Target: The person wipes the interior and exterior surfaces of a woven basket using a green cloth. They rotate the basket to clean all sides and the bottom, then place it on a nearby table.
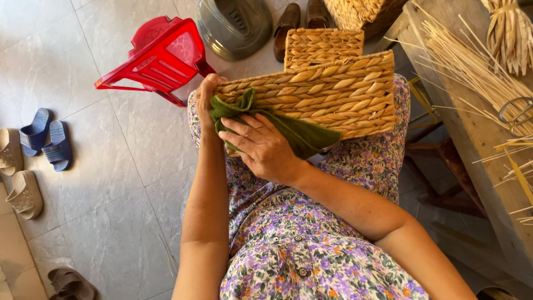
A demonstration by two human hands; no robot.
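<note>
On lap: left hand (206, 103) gripping woven basket (327, 91) edge, right hand (261, 147) fingers spread pressing green cloth (300, 133); best steady, firm strokes along weave.

Lots lying around on the grey tile floor (111, 183): a red plastic stool (158, 55) tipped on its side, blue slides (47, 139) next to beige ones (16, 175), brown shoes (300, 19) up top beside a grey upturned bucket (233, 25). Thin reed sticks (472, 61) are spread over the wooden bench (477, 139) on the right.

Rough woven-straw basket (327, 91), soft green cloth (288, 129), glossy plastic chair (161, 55).
</note>
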